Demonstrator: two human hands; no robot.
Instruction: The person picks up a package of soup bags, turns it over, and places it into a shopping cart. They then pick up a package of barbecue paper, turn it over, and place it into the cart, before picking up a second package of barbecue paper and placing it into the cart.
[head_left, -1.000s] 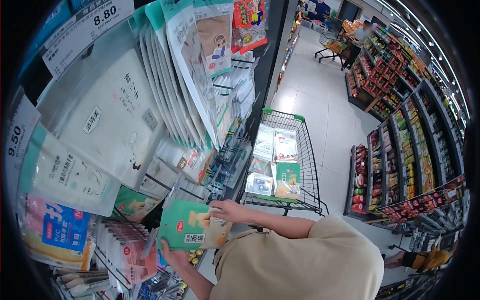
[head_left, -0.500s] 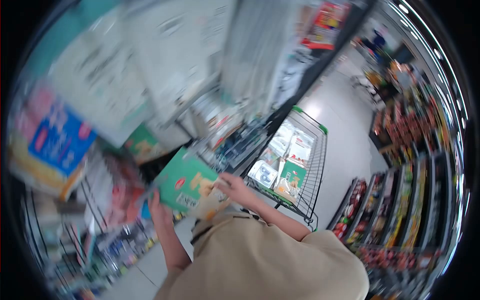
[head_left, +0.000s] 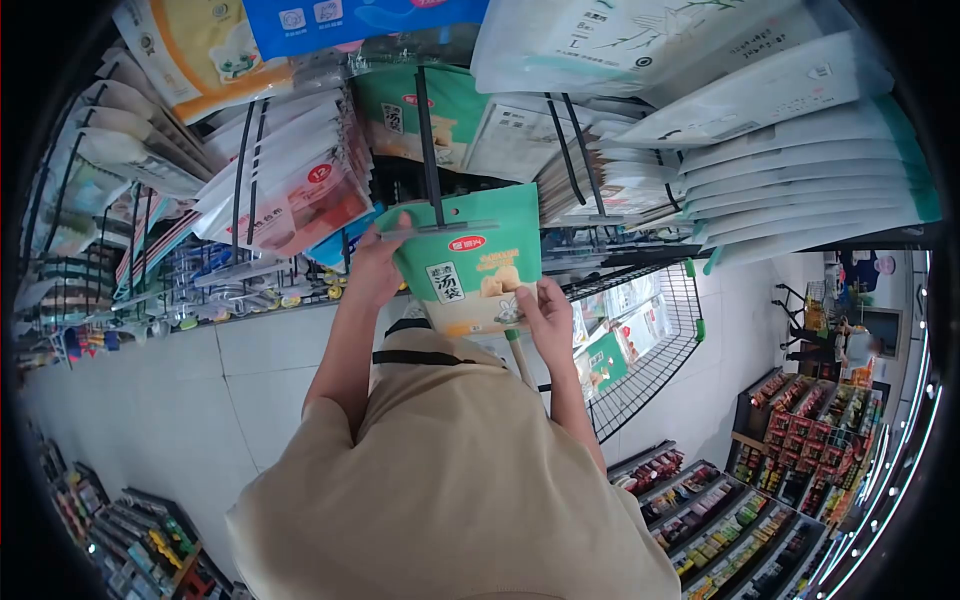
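A green pouch point(head_left: 473, 262) with a red logo and a picture of food hangs in front of me at a black display hook point(head_left: 431, 160). My left hand point(head_left: 378, 262) grips its top left corner, right by the hook's end. My right hand point(head_left: 546, 312) holds its lower right corner. More of the same green pouches point(head_left: 395, 110) hang farther back on the hook.
White, blue and yellow packs hang on hooks all around, above and to both sides. A wire shopping cart point(head_left: 650, 345) with several packs inside stands at the right. Shelves of goods point(head_left: 790, 430) line the aisle at the lower right. Another person point(head_left: 850, 345) stands far off.
The view has swung round and up toward the rack. Both hands have lifted the green pouch from waist height up to the hook.
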